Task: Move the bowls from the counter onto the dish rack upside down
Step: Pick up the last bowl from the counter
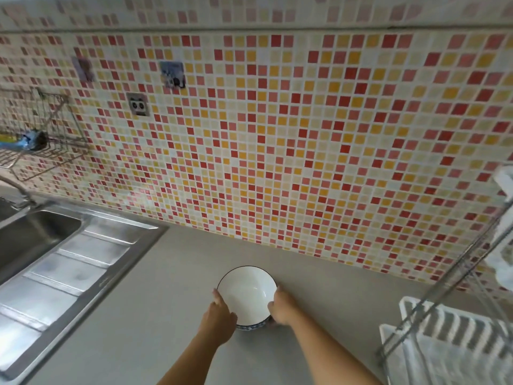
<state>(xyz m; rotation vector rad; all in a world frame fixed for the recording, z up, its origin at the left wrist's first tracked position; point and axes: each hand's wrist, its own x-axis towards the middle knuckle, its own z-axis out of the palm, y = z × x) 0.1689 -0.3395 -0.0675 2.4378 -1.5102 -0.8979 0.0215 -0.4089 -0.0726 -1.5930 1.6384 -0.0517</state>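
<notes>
A white bowl (245, 294) with a dark rim and a blue pattern on its outside sits mouth-up on the grey counter (155, 315), near the middle of the view. My left hand (220, 315) grips its left side and my right hand (283, 305) grips its right side. The dish rack (455, 343), with a white slatted tray and a metal wire frame, stands at the lower right, apart from the bowl.
A steel sink (36, 234) with a ribbed drainboard (69, 276) fills the left. A wire wall shelf (41, 134) hangs above it. The mosaic tile wall (277, 134) runs behind the counter. White items (505, 218) hang on the rack's upper right.
</notes>
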